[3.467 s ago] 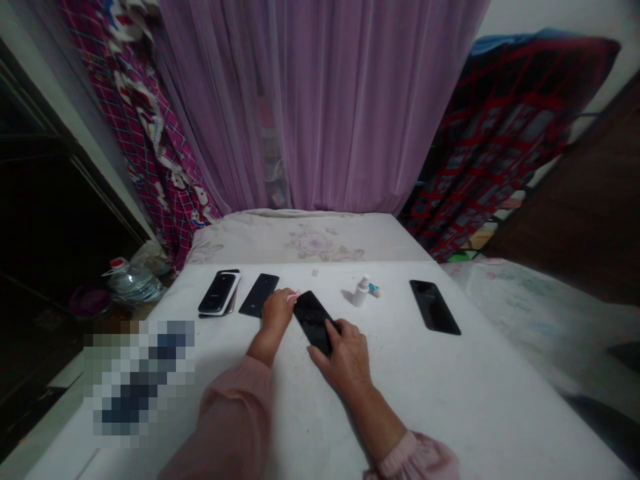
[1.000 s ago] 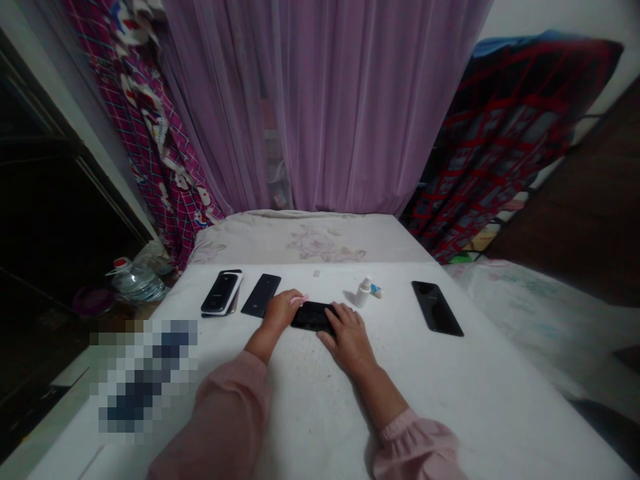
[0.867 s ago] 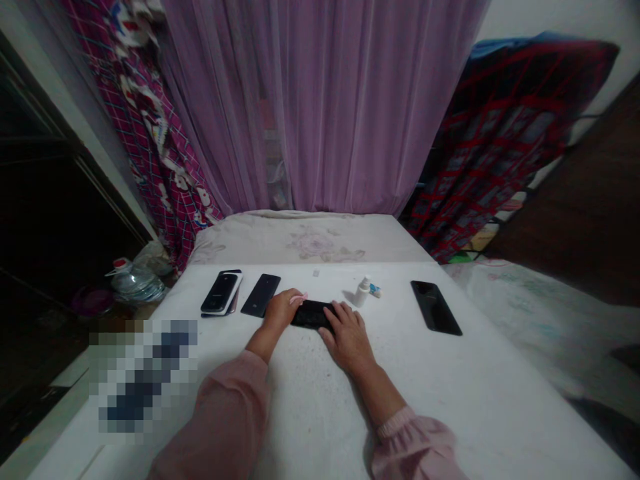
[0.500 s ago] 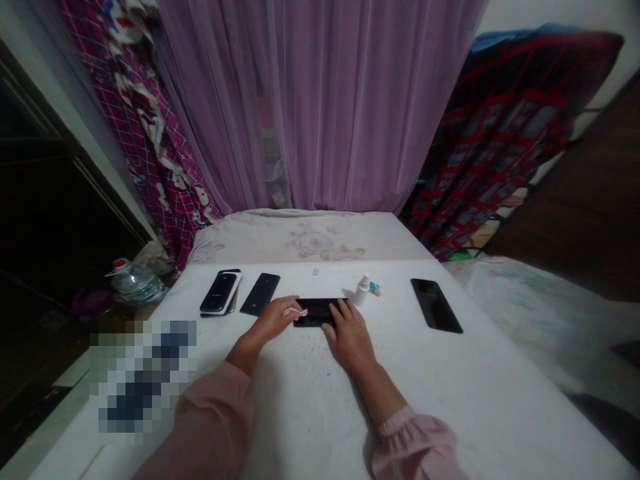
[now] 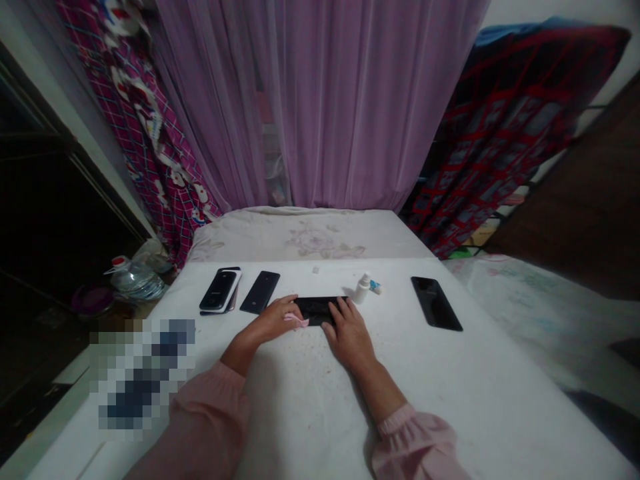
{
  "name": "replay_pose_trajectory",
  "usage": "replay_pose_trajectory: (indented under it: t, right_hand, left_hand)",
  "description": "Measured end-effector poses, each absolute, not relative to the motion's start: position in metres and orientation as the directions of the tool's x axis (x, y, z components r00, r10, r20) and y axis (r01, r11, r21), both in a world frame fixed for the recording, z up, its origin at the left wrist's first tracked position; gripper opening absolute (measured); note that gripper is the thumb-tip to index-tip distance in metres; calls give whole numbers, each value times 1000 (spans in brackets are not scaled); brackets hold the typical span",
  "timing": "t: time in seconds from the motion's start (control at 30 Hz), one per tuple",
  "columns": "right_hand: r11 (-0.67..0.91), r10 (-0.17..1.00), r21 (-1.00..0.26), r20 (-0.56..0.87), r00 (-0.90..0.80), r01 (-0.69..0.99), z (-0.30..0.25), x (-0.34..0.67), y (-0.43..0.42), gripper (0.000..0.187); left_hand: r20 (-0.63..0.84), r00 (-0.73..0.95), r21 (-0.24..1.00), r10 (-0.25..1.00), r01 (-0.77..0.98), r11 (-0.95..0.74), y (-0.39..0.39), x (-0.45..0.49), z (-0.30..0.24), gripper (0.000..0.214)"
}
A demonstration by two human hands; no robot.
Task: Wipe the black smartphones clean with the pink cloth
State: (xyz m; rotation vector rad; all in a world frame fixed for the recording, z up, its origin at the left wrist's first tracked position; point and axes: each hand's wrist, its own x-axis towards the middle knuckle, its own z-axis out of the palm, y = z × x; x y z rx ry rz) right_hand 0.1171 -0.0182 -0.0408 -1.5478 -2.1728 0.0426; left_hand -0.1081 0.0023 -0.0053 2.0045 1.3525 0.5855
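Observation:
A black phone (image 5: 316, 308) lies sideways on the white table (image 5: 450, 400) in front of me. My left hand (image 5: 273, 320) pinches a small pink thing (image 5: 296, 321) at the phone's left end. My right hand (image 5: 349, 332) rests with its fingers spread on the phone's near right part, pressing it to the table. Both sleeves are pink.
Two dark phones (image 5: 220, 290) (image 5: 260, 292) lie at the far left, another black phone (image 5: 435, 303) at the right. A small white bottle (image 5: 361, 288) stands just past the held phone. A water jug (image 5: 133, 280) sits off the table's left. A purple curtain hangs behind.
The phone has turned from a slanted lie to sideways. My left hand has drawn back a little along the phone's left end with the pink thing; my right hand stays on it.

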Motion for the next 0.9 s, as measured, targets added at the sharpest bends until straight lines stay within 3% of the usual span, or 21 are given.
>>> replay_pose_trajectory:
  t: [0.23,0.6,0.7,0.9]
  right_hand:
    - [373,897,-286,353,-264,883,-44,118,-17,49]
    - [382,886,-287,385,-259,878,-50,118,-16,49]
    - [369,890,-297,385,-243,881,-50,117,-16,49]
    - [387,891,-302,366,-269,871,-51,119,-13,51]
  left_hand:
    - [134,239,676,962,688,-265,12,-96,-13,12]
    - [77,24,573,997,817,-64,29,-83,-3,21]
    - [80,34,551,996,831,-72,26,-84,-3,22]
    - [104,227,648,968,723,-239,16,-96,-8,17]
